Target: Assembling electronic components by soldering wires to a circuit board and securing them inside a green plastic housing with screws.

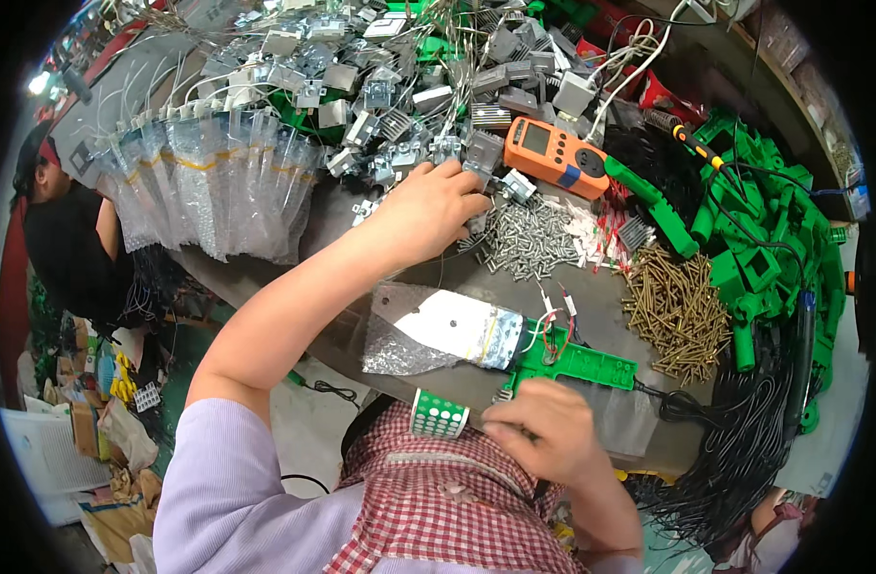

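Note:
My left hand reaches across the table to the near edge of a heap of grey metal parts. Its fingers are curled down, and what they close on is hidden. My right hand is closed close to my body, fingertips bent in; anything in them is too small to make out. Just beyond it lies an open green plastic housing with red and white wires. A silver bubble-wrapped piece adjoins the housing. Left of my right hand is a roll of green stickers with pale dots.
Small silver screws and brass-coloured screws lie in piles. Behind them sits an orange meter. Green housings and black cables crowd the right. Bubble-wrapped pieces line the left, where another person sits.

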`<state>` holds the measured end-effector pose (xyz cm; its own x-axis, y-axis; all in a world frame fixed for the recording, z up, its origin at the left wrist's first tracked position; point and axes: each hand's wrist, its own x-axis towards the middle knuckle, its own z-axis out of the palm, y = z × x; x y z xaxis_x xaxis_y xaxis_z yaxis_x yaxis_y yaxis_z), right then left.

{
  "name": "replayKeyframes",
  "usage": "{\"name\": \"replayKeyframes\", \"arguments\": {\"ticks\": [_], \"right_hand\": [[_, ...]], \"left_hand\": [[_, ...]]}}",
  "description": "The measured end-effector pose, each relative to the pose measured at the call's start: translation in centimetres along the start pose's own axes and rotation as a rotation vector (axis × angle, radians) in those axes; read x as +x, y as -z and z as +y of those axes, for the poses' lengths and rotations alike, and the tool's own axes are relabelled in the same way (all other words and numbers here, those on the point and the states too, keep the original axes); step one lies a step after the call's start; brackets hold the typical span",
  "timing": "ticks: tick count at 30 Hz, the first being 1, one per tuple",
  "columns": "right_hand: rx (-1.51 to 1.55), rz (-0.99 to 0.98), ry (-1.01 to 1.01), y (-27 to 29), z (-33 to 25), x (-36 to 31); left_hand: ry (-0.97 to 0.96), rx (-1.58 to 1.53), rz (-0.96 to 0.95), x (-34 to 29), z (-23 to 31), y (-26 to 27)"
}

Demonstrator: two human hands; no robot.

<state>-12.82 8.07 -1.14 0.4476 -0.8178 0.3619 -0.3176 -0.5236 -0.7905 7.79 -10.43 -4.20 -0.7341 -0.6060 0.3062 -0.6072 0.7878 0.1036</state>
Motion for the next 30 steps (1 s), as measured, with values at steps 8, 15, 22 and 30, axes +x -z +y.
{"name": "replayKeyframes", "arguments": {"ticks": [8,15,22,30], "right_hand": [[0.135,0.239,-0.309,6.0,4.0,10.1],[0.153,-0.492,-0.725,4.2,7.3,19.8],[-0.701,-0.562,-0.394,2.6,6.6,19.6],[-0.684,-0.743,-0.34,0.5,-0.8,14.6]], "left_hand": [[0.089,-0.592,0.315,-1.7,1.6,2.3],[0.075,-0.523,0.41,-2.8,2.9,0.8],[0.112,0.286,0.189,0.4,-3.9,0.2],[0.329,0.383,0.182,3.0,-5.1,0.6]]}}
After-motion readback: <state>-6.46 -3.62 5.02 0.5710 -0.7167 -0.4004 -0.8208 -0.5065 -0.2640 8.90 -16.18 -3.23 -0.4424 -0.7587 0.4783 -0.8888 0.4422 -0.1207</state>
